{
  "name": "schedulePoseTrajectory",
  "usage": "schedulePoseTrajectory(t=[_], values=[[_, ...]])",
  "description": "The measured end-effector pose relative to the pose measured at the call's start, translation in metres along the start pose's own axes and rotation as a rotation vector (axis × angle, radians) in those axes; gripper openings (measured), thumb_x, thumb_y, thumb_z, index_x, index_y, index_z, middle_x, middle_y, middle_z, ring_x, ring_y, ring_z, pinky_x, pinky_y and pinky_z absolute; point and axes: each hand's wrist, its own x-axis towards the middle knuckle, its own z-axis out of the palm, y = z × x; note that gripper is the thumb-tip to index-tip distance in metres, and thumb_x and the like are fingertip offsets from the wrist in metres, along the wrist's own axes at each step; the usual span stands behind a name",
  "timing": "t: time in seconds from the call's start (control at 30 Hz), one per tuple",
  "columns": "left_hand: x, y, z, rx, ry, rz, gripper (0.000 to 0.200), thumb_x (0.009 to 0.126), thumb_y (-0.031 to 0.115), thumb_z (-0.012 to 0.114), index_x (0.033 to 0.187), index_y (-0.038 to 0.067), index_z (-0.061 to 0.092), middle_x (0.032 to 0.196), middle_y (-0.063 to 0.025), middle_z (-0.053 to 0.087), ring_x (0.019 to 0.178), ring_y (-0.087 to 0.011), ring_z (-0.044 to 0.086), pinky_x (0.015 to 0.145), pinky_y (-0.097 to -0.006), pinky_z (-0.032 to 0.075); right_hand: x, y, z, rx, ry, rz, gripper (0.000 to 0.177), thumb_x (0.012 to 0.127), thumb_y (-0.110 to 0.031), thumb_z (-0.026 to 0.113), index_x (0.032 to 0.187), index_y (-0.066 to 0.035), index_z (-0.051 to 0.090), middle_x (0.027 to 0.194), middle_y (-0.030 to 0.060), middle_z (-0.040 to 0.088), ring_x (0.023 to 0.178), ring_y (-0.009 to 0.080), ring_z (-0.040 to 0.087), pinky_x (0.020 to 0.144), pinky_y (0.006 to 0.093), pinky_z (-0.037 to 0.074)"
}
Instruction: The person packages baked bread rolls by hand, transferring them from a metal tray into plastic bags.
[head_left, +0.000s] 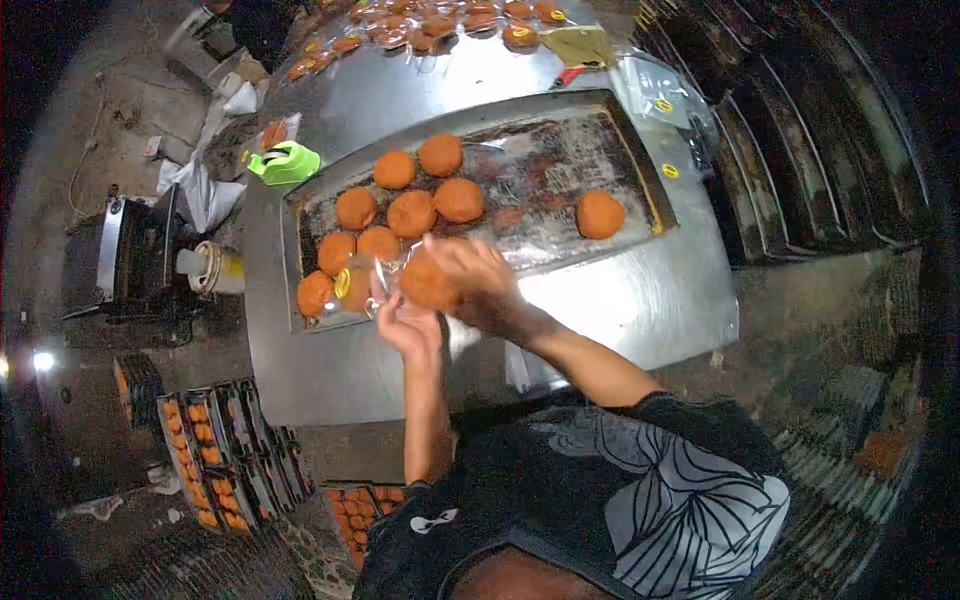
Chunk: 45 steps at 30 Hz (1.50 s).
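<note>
Right hand (472,268): fingers curled over the top of one bun (428,284), gripping it just above the tray's near edge. Left hand (408,326): sits below and beside the right, fingers pinched on the edge of a clear bag (362,286). The bag touches the bun on its left side. I can't tell whether the bun is partly inside the mouth.

Handling, my read:
- Bun: light, soft, round, matte orange-brown crust. Probably dents or crumbles under a squeeze. Cup it from above and around the sides with a spread grip, not by fingertips.
- Bag: thin, limp, glossy film, slippery, with a small yellow sticker. Hold it at the rim, as it has no stiffness elsewhere.

Around the hands:
- Loose buns (412,212) lie just beyond the fingers in a cluster, mostly touching. One sits well apart to the right.
- Metal tray (645,180): flat, shallow rim, dull and stained with baked-on residue.
- Steel table (650,300) under it, smooth and reflective.
- Green tape dispenser (286,162) lies beyond the left hand, off the tray corner.
- Bagged buns (430,28) at the table's far end, well apart.
</note>
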Motion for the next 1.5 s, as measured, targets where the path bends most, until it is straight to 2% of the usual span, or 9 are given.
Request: schedulePoseTrajectory(t=[0.3, 0.47, 0.67, 0.8, 0.87, 1.13, 1.33, 1.4, 1.5], values=[[-0.061, 0.051, 0.021, -0.066, -0.116, -0.411, 0.05, 0.085, 0.035, 0.035, 0.123, 0.002, 0.032, 0.108, -0.0137, 0.049, 0.102, -0.0256, 0.047, 0.088, -0.0362, 0.038, -0.028, -0.075, 0.051, 0.661, 0.329, 0.298, 0.098, 0.051, -0.016, 0.076, 0.129, -0.002, 0.019, 0.108, 0.0217, 0.046, 0.103, 0.0302, 0.048, 0.078, 0.0348, 0.044], [-0.086, 0.013, -0.056, 0.357, -0.063, -0.885, 0.037, 0.086, 0.027, 0.044, 0.113, 0.001, 0.042, 0.091, -0.0084, 0.052, 0.083, -0.0199, 0.052, 0.073, -0.0304, 0.045, -0.075, -0.031, 0.04, 0.22, -0.024, 0.598, 0.037, 0.064, -0.018, 0.068, 0.098, -0.008, 0.059, 0.076, 0.0121, 0.06, 0.066, 0.0212, 0.06, 0.056, 0.0312, 0.047], [-0.107, -0.087, -0.101, 1.455, -1.318, 0.177, 0.025, 0.069, 0.007, 0.056, 0.093, 0.0, 0.058, 0.087, -0.0166, 0.056, 0.078, -0.0288, 0.055, 0.072, -0.0315, 0.042, 0.055, -0.024, -0.027, -0.161, 0.574, -0.075, 0.042, 0.071, -0.01, 0.058, 0.11, 0.0, 0.048, 0.103, 0.0194, 0.054, 0.095, 0.0341, 0.05, 0.084, 0.0373, 0.039], [-0.098, -0.106, -0.103, 1.174, -1.121, -0.382, 0.017, 0.076, 0.011, 0.051, 0.088, 0.001, 0.058, 0.087, -0.0188, 0.057, 0.08, -0.0293, 0.052, 0.072, -0.0359, 0.042, -0.077, -0.036, -0.012, -0.013, 0.192, 0.177, 0.054, 0.071, -0.022, 0.062, 0.116, 0.0, 0.041, 0.109, 0.0209, 0.05, 0.102, 0.0344, 0.047, 0.087, 0.0387, 0.037], [-0.095, -0.092, -0.092, 1.38, -1.242, -0.089, 0.017, 0.077, 0.018, 0.055, 0.078, 0.002, 0.062, 0.081, -0.0172, 0.059, 0.074, -0.0263, 0.057, 0.069, -0.0339, 0.044, -0.159, -0.026, -0.016, 0.063, -0.345, 0.758, 0.038, 0.069, -0.028, 0.064, 0.094, 0.0, 0.057, 0.083, 0.0134, 0.061, 0.077, 0.0213, 0.058, 0.073, 0.0349, 0.044], [-0.136, -0.092, -0.03, 1.053, -0.722, -0.566, 0.015, 0.071, 0.009, 0.061, 0.081, -0.003, 0.06, 0.074, -0.0094, 0.062, 0.066, -0.0104, 0.057, 0.062, -0.0247, 0.046, -0.238, 0.023, -0.032, 0.212, -0.099, 0.725, 0.031, 0.08, -0.028, 0.054, 0.073, 0.002, 0.047, 0.057, 0.0133, 0.053, 0.048, 0.0196, 0.051, 0.046, 0.034, 0.04], [-0.136, -0.117, -0.047, 1.096, -0.691, -0.402, 0.017, 0.071, 0.016, 0.063, 0.075, -0.001, 0.061, 0.071, -0.0096, 0.061, 0.063, -0.0119, 0.055, 0.059, -0.0267, 0.045, -0.25, 0.04, 0.001, 0.287, 0.177, 0.658, 0.02, 0.084, -0.022, 0.048, 0.089, -0.003, 0.045, 0.054, 0.0127, 0.05, 0.043, 0.0289, 0.047, 0.045, 0.0403, 0.04], [-0.139, -0.094, -0.005, 1.214, -0.88, 0.572, 0.013, 0.066, 0.013, 0.063, 0.074, 0.003, 0.061, 0.069, -0.01, 0.058, 0.059, -0.0192, 0.054, 0.052, -0.0287, 0.044, -0.232, 0.063, 0.01, 1.098, 0.076, 0.994, 0.029, 0.085, -0.025, 0.047, 0.108, -0.008, 0.042, 0.075, 0.0099, 0.055, 0.06, 0.025, 0.052, 0.054, 0.0369, 0.044], [-0.141, -0.079, 0.01, 1.207, -1.021, 0.485, 0.007, 0.066, 0.006, 0.061, 0.073, 0.005, 0.059, 0.068, -0.0088, 0.056, 0.061, -0.0211, 0.053, 0.054, -0.0282, 0.043, -0.163, 0.065, -0.003, 1.726, 0.405, 0.996, 0.049, 0.085, -0.036, 0.043, 0.125, -0.011, 0.032, 0.104, 0.0106, 0.05, 0.089, 0.0212, 0.051, 0.076, 0.034, 0.043]])
